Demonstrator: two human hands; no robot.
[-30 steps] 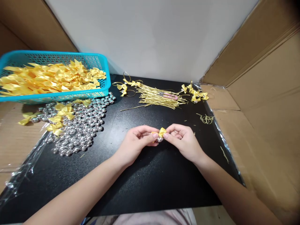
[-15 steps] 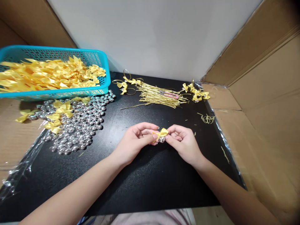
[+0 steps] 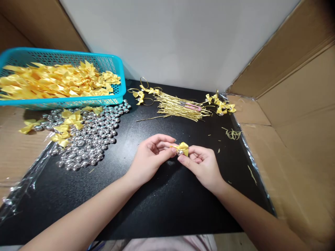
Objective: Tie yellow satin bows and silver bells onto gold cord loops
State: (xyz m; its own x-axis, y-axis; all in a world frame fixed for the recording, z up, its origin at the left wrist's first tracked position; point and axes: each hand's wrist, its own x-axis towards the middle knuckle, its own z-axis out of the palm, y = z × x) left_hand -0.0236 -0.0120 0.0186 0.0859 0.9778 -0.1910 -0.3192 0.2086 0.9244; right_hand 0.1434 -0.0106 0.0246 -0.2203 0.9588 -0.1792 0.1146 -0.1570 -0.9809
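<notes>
A yellow ribbon bow (image 3: 183, 146) with a small silver bell (image 3: 179, 152) at its middle is held between my two hands, above the black table. My left hand (image 3: 154, 155) pinches the bow's left side between thumb and fingers. On the other side, my right hand (image 3: 202, 164) is closed with its thumb by the bell and its fingers behind the bow's right loop. Beyond the hands lies a bundle of gold twist ties (image 3: 174, 109), with pink-handled snips (image 3: 193, 106) on top.
A turquoise basket (image 3: 60, 101) full of yellow bows stands at the back left. Many silver bells (image 3: 89, 146) spread in front of it, some bows among them. Finished-looking bows on gold loops (image 3: 141, 94) lie behind; more bows (image 3: 222, 106) and thread scraps (image 3: 232, 134) sit right.
My right thumb has moved left and lower, onto the bell. The bow has turned a little, its right loop hanging more toward the right hand. My left hand keeps its pinch.
</notes>
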